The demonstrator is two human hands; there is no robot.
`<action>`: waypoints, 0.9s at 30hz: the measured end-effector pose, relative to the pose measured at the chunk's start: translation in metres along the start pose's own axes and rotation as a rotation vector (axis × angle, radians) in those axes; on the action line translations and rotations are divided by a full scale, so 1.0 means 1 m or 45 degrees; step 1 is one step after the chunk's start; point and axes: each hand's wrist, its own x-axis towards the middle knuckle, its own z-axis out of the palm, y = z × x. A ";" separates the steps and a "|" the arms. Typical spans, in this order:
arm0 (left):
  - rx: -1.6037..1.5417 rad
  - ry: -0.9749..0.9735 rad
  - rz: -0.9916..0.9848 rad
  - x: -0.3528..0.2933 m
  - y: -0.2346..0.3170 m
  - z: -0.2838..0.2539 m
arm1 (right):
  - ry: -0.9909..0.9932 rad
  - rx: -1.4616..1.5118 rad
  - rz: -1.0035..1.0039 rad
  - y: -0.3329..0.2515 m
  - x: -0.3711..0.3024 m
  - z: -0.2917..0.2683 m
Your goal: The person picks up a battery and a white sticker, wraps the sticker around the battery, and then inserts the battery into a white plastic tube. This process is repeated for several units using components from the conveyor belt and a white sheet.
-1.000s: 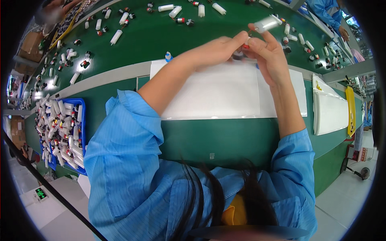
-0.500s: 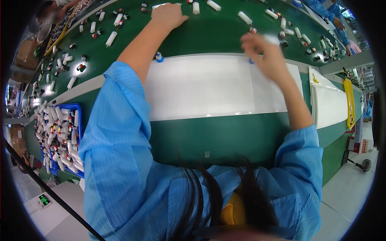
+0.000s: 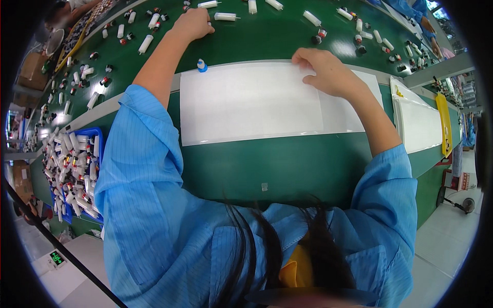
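My left hand (image 3: 192, 25) is over the green work surface at the far side, its fingers curled down and closed. Something small and pale shows at the fingertips, too little to name. Beside it lie a white cylinder with a thin tip (image 3: 226, 17) and another white cylinder (image 3: 208, 4). My right hand (image 3: 328, 73) is above the right part of a white sheet (image 3: 251, 102), its thumb apart from the fingers and nothing seen in it. A small blue-and-white bottle-shaped piece (image 3: 202, 65) stands at the sheet's far left edge.
Many white cylinders and black-and-red caps (image 3: 319, 36) lie scattered on the green surface. A blue crate (image 3: 101, 146) at left is heaped with such parts. White sheets (image 3: 420, 123) and a yellow strip (image 3: 443, 126) lie at right. Another person's blue sleeve (image 3: 411, 11) is far right.
My left hand has moved left, uncovering a white cylinder. My right hand has shifted left and nearer, over the sheet; a blue spot on the sheet's far edge is now hidden.
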 end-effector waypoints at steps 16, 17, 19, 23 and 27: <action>0.269 -0.045 -0.141 -0.020 0.013 -0.016 | 0.060 -0.273 -0.128 -0.011 0.011 -0.005; 0.269 -0.048 -0.145 -0.019 0.012 -0.013 | 0.056 -0.272 -0.132 -0.011 0.009 -0.003; -0.173 0.058 -0.176 -0.016 0.011 -0.008 | 0.247 -0.358 -0.275 -0.007 -0.005 0.002; -1.548 -0.506 0.023 -0.035 0.035 -0.018 | 0.653 -0.511 -0.507 -0.014 -0.042 0.016; -1.928 -0.537 -0.056 -0.048 0.078 -0.015 | 0.724 0.235 -0.394 -0.028 -0.031 0.013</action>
